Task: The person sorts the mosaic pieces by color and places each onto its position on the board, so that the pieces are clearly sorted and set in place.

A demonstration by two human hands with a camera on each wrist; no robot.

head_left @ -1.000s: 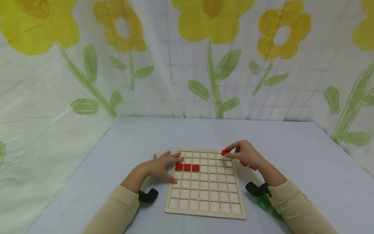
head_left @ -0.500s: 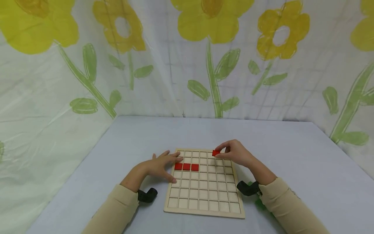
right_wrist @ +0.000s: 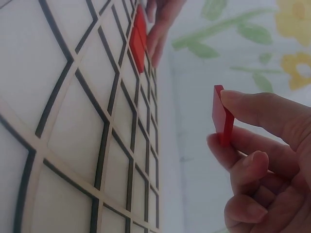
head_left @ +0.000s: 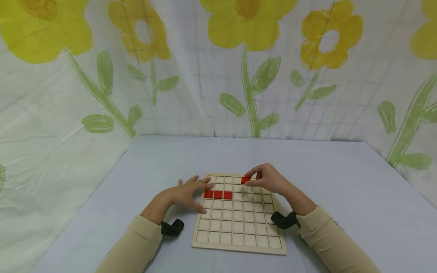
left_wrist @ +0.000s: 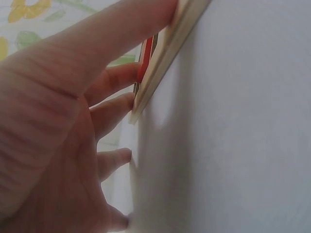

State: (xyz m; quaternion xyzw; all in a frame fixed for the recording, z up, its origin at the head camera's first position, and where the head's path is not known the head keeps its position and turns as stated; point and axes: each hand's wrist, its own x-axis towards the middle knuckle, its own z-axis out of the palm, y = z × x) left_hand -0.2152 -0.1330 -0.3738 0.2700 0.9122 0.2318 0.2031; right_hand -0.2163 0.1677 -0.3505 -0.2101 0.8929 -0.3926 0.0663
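Note:
A wooden grid board with square recesses lies on the table. Three red square tiles sit side by side in its third row from the back, at the left. My left hand rests on the board's left edge with fingers spread; in the left wrist view its thumb and two fingertips touch the frame. Over the back rows, my right hand pinches another red tile by its edges between thumb and fingers. The right wrist view shows that tile held apart from the grid.
The white table extends on all sides of the board. A hanging with painted flowers stands behind it. Beside the board, the right sleeve nearly hides a green piece.
My right hand has carried the red tile leftward over the board's back rows. My left hand stays in place. The loose pieces at right are now mostly or wholly covered by the right arm.

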